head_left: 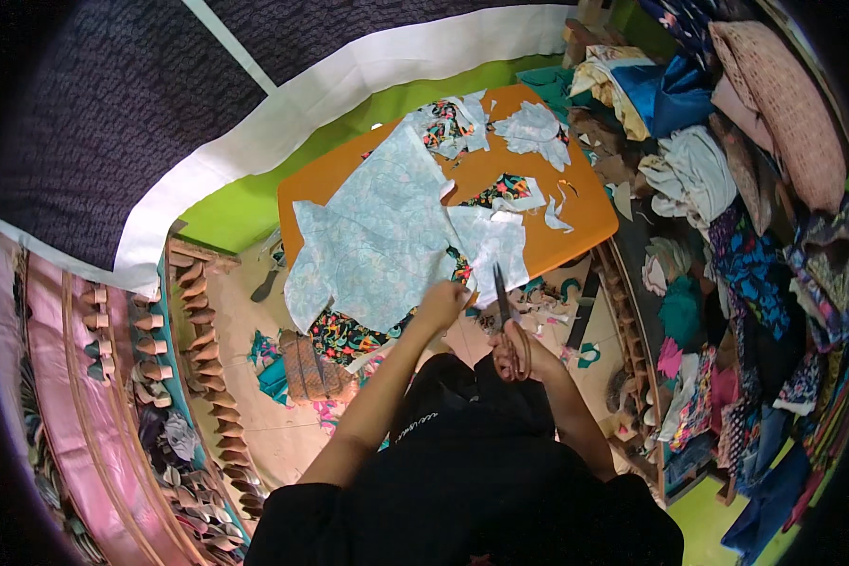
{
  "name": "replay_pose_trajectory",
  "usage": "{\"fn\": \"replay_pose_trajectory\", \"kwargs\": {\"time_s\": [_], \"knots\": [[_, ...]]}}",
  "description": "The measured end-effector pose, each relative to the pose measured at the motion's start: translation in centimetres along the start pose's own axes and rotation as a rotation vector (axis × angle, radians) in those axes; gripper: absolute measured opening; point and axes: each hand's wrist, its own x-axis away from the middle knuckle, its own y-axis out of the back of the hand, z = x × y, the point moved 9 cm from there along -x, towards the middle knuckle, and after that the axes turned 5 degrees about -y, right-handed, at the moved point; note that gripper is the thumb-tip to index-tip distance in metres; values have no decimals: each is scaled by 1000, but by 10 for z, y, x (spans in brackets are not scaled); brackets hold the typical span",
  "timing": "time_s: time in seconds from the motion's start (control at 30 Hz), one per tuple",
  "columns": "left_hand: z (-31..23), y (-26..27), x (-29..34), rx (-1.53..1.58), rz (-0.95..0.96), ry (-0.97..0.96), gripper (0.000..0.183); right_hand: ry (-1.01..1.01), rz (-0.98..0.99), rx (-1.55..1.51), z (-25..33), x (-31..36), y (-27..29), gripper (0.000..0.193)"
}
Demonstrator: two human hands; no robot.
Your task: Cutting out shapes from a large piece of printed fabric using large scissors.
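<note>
A large piece of floral fabric (373, 222), its pale blue reverse side up, lies across the orange table (590, 217) and hangs over the near edge. Its dark, colourful printed face shows where the cloth folds over. My left hand (441, 306) is closed on the fabric's near edge, beside a narrow dark printed strip. In my right hand (510, 353) is a pair of scissors (501, 291), fingers wrapped round the handles. The dark blades point away from me, close to the fabric's right part. Whether they touch the cloth I cannot tell.
Smaller fabric offcuts (532, 130) lie on the table's far side. At the right, shelves hold piled clothes and cloth (689, 179). Rows of wooden shoe lasts (208, 368) line a rack at the left. Scraps (274, 368) litter the floor. A dark curtain (123, 113) hangs at the far left.
</note>
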Motion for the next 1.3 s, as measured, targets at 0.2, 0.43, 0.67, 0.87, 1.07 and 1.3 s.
{"fn": "replay_pose_trajectory", "kwargs": {"time_s": [0.2,0.43,0.67,0.87,1.07,1.3], "knots": [[-48,59,-17,-454,-352,-514,16,-17,49,-43,-17,-32,-50,67],[-35,49,-23,-704,-367,-568,16,-27,-5,-30,-16,-52,-56,81],[-38,59,-8,-456,-483,-672,12,-174,21,-14,-29,-33,-70,82],[-34,54,-16,-457,-391,-638,13,-158,-1,-68,-25,-37,-75,86],[-34,49,-19,-491,-290,-581,16,-96,-25,-69,-13,-53,-65,86],[-31,43,-20,-526,-257,-562,12,-124,-33,-96,-23,-46,-66,91]]}}
